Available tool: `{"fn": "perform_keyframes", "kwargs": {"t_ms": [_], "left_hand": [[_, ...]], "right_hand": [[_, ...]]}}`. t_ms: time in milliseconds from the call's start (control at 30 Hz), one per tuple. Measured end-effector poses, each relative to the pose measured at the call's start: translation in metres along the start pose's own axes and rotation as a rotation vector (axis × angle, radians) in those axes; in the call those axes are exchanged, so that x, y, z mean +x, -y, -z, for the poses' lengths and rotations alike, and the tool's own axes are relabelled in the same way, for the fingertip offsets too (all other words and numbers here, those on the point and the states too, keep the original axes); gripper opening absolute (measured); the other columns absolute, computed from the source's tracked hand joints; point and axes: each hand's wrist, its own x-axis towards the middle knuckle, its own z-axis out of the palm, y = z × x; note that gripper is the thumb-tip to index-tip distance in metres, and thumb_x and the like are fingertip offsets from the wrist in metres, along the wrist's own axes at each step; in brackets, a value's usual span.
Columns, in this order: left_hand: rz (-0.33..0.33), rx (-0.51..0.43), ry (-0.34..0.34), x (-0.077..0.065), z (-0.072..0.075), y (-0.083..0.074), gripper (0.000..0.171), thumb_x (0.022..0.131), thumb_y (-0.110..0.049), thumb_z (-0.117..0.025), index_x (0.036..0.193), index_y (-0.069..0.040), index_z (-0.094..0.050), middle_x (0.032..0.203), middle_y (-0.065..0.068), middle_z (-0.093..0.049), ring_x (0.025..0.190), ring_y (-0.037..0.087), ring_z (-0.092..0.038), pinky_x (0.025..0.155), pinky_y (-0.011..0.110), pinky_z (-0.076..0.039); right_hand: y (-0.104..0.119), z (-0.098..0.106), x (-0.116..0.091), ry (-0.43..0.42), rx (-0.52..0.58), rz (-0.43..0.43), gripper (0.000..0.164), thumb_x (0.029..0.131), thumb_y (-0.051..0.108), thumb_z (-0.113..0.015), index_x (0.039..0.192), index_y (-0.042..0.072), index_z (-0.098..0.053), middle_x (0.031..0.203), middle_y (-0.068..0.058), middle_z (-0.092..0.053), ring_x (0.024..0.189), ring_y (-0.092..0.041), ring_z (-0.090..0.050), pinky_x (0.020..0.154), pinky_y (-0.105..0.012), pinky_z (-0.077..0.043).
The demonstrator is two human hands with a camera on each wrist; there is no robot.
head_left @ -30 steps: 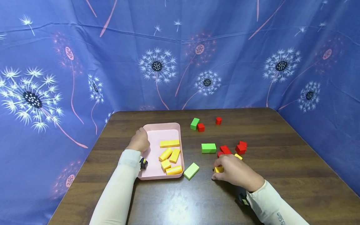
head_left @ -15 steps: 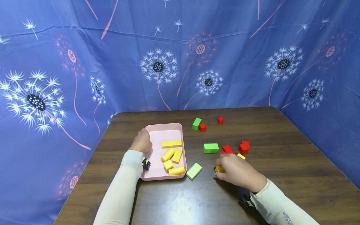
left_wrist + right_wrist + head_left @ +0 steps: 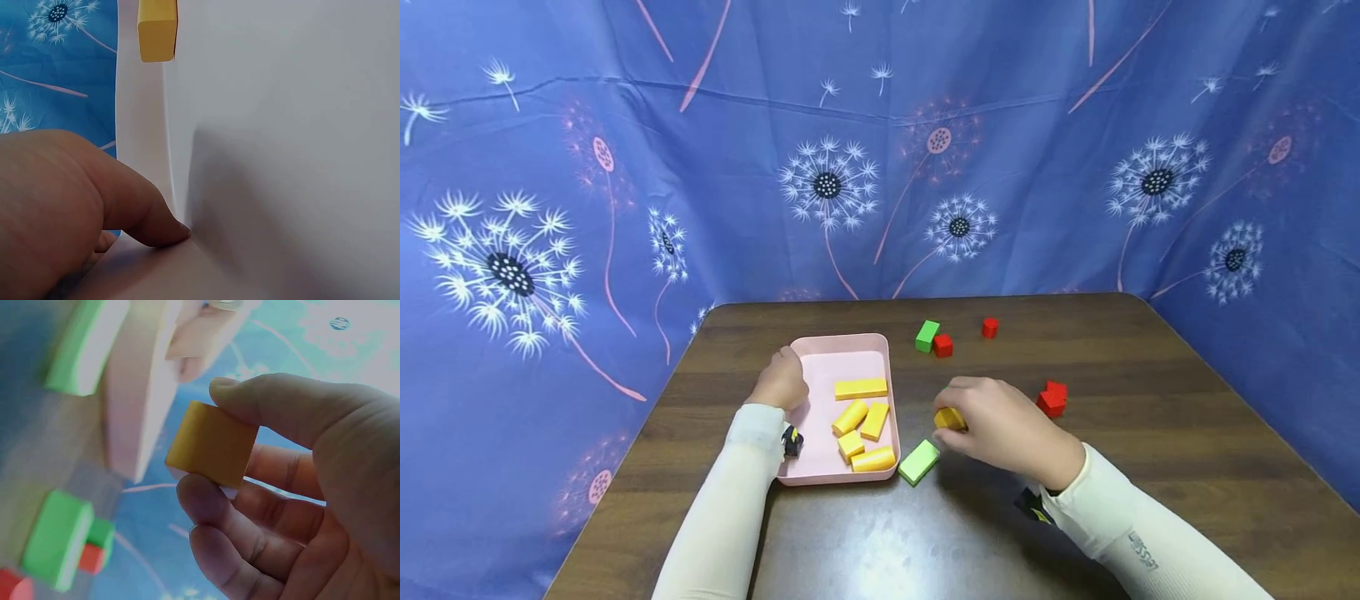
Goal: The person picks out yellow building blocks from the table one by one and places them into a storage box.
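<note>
My right hand [image 3: 1000, 422] holds a small yellow block [image 3: 212, 445] above the table, between thumb and fingertips, a short way right of the pink tray [image 3: 838, 339]. At the tray's left side, my left hand [image 3: 780, 381] grips the wall, its thumb [image 3: 147, 215] pressed against the inside near a corner. Several yellow blocks lie in the tray's right half, among them a long bar [image 3: 861, 388] and a cylinder [image 3: 872, 459]. A light green block [image 3: 918, 463] lies just outside the tray's near right corner, left of my right hand.
Toward the back of the brown table [image 3: 1157, 500] are a green block [image 3: 927, 336], a red block [image 3: 943, 346] beside it and a red cylinder [image 3: 990, 327]. Red blocks [image 3: 1052, 400] sit beyond my right hand, which hides part of the table. A blue dandelion-print cloth [image 3: 737, 167] hangs behind.
My right hand has lifted the yellow block off the table and carried it left toward the tray, now covering the middle green block. My left hand keeps its grip on the tray.
</note>
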Motion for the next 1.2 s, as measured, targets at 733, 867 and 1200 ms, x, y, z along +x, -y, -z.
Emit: {"fn": "perform_keyframes", "kwargs": {"t_ms": [733, 867, 1200], "left_hand": [[0.012, -0.005, -0.011, 0.002, -0.004, 0.003, 0.054, 0.077, -0.005, -0.059, 0.119, 0.015, -0.032, 0.102, 0.028, -0.048, 0.084, 0.038, -0.055, 0.081, 0.051, -0.051], [0.015, 0.010, -0.012, 0.002, -0.003, 0.004, 0.054, 0.077, -0.006, -0.060, 0.118, 0.016, -0.033, 0.103, 0.028, -0.048, 0.084, 0.038, -0.056, 0.080, 0.051, -0.052], [0.012, 0.006, -0.007, 0.002, -0.003, 0.003, 0.054, 0.079, -0.007, -0.061, 0.119, 0.015, -0.032, 0.102, 0.026, -0.046, 0.079, 0.035, -0.056, 0.077, 0.049, -0.053]], "right_hand": [[0.028, -0.012, 0.084, 0.049, -0.092, 0.116, 0.014, 0.074, 0.026, -0.073, 0.087, 0.022, -0.067, 0.078, 0.011, -0.049, 0.060, -0.003, -0.044, 0.047, -0.021, -0.044], [0.037, -0.020, 0.096, 0.092, -0.097, 0.141, 0.015, 0.075, 0.025, -0.074, 0.088, 0.022, -0.067, 0.078, 0.009, -0.050, 0.058, -0.006, -0.044, 0.047, -0.024, -0.044], [0.052, -0.041, 0.111, 0.126, -0.093, 0.168, 0.020, 0.075, 0.025, -0.074, 0.094, 0.025, -0.070, 0.087, 0.010, -0.058, 0.065, -0.004, -0.051, 0.053, -0.029, -0.052]]}}
